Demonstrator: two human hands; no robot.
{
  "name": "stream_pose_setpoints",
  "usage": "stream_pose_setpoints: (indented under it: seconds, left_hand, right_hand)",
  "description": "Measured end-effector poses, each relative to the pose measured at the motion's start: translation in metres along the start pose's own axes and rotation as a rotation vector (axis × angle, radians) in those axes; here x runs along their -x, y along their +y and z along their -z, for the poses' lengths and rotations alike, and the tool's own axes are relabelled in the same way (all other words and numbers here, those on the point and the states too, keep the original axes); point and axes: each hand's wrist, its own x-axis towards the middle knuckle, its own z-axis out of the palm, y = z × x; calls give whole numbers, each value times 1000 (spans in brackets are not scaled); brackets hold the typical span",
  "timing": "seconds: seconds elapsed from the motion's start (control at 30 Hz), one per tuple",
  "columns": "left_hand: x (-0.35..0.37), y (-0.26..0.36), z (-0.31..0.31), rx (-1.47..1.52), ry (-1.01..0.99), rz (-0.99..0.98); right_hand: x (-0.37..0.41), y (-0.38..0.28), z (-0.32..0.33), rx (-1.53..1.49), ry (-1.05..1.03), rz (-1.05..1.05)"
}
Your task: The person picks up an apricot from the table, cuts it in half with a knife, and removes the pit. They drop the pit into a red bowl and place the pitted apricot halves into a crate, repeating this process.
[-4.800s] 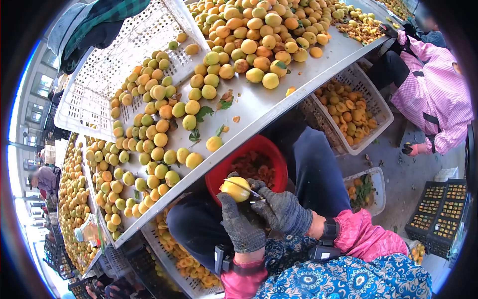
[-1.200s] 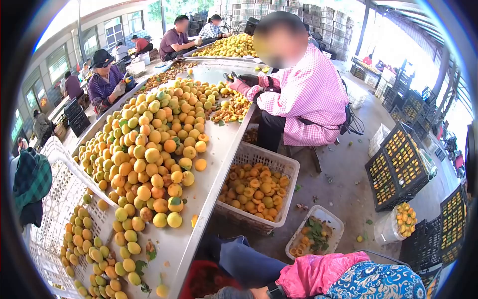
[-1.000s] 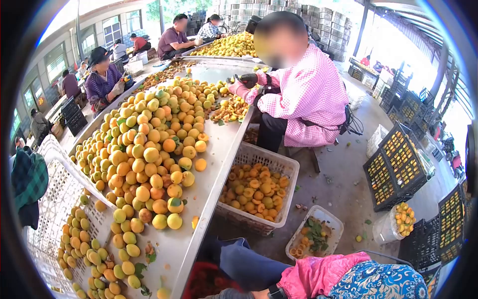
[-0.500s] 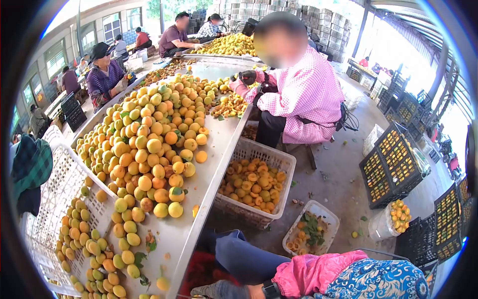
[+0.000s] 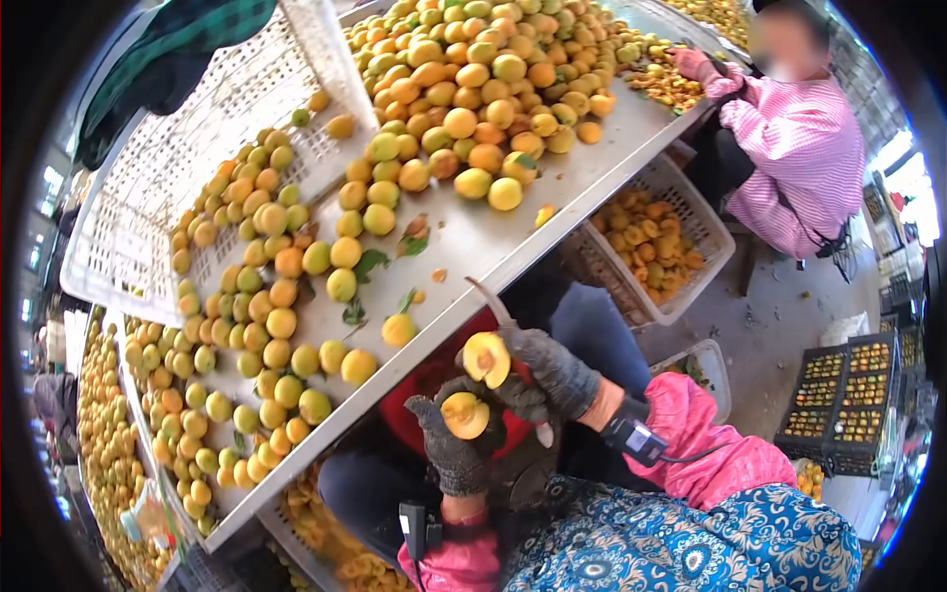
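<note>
My left hand (image 5: 452,449), in a dark grey glove, is closed on an apricot half (image 5: 465,415) with its cut face turned up. Just to the right, my gloved right hand (image 5: 558,370) grips another apricot half (image 5: 486,359), whose brown pit sits in the flesh. A thin curved knife (image 5: 490,300) also sticks out of the right hand, its tip pointing up and left; the fingers partly cover it. The two halves are apart, close together above my lap. Whole apricots (image 5: 357,367) lie on the metal table (image 5: 464,266) in front of me.
A large apricot heap (image 5: 473,79) and a tipped white basket (image 5: 128,212) are on the table. Beyond its edge, a white crate (image 5: 705,261) holds apricot halves. A co-worker in pink check (image 5: 799,148) sits at the upper right, near black crates (image 5: 838,395).
The view has swung down toward my lap, so the table sits higher and further left. Both my hands now show, holding apricot halves; earlier only a blurred glove and wrist appeared at the bottom.
</note>
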Motion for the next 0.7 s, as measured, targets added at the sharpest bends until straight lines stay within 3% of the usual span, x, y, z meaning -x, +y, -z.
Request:
stream_pose_setpoints:
  seconds: [0.03,0.07,0.13,0.23,0.37,0.43,0.5,0.67,0.7]
  left_hand:
    - [-1,5,1,467,-16,261]
    - [-2,4,6,460,-1,258]
    - [-6,-6,18,769,-178,362]
    - [-6,-14,26,845,-275,387]
    - [5,11,14,548,-136,269]
    - [10,13,8,339,-83,135]
    - [14,11,-1,350,-59,101]
    - [23,-7,-1,339,34,134]
    - [26,-6,-3,60,69,19]
  right_hand:
    - [3,-2,0,-31,-79,32]
    - [4,-5,2,17,-82,-2]
    - [7,-10,2,62,-94,-41]
    - [14,-10,0,90,-39,-29]
    - [14,9,7,356,68,113]
    - [13,14,0,607,84,472]
    - [19,14,-5,602,94,410]
    - [21,29,-12,626,115,535]
    - [21,31,-13,619,114,544]
